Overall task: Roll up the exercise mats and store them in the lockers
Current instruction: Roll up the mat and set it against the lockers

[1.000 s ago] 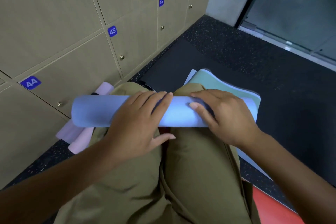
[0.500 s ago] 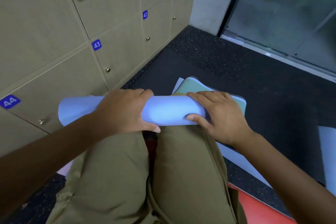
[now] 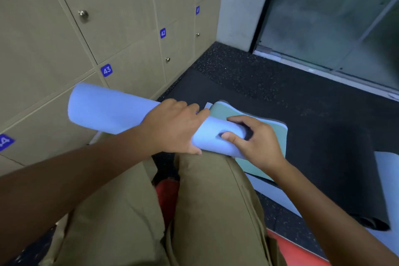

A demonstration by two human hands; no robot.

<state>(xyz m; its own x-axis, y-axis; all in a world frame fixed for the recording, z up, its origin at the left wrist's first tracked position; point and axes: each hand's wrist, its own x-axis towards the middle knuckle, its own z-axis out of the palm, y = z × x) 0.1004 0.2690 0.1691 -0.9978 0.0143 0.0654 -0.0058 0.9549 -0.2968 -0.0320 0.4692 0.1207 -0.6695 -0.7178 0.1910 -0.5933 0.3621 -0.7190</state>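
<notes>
Dark speckled rubber floor (image 3: 248, 71), tan lockers (image 3: 129, 28) along the left wall, all doors shut, blue tags 41–44 visible; frosted glass door (image 3: 334, 17) far right. Person kneeling, khaki trousers (image 3: 205, 211) in the foreground.

Blue rolled mat (image 3: 108, 112) held off the floor over the knees, tilted: left end high toward locker 43, right end low. Left hand (image 3: 172, 127) wraps over the middle of the roll, fingers curled round it. Right hand (image 3: 254, 138) clamps the near right end, thumb pressed into the foam, likely to keep the wrap from springing loose. Both hands closed on the same roll, close together.

Green mat (image 3: 248, 119) lies flat under and beyond the right hand, stacked on a pale blue one (image 3: 276, 196); dark mat (image 3: 345, 168) to the right, red mat (image 3: 302, 252) near right. None of those rolled yet.

Judgement: rolling of this one looks done, next is opening a locker, which needs one hand free. Risk: roll unwinds when grip drops to one hand.
</notes>
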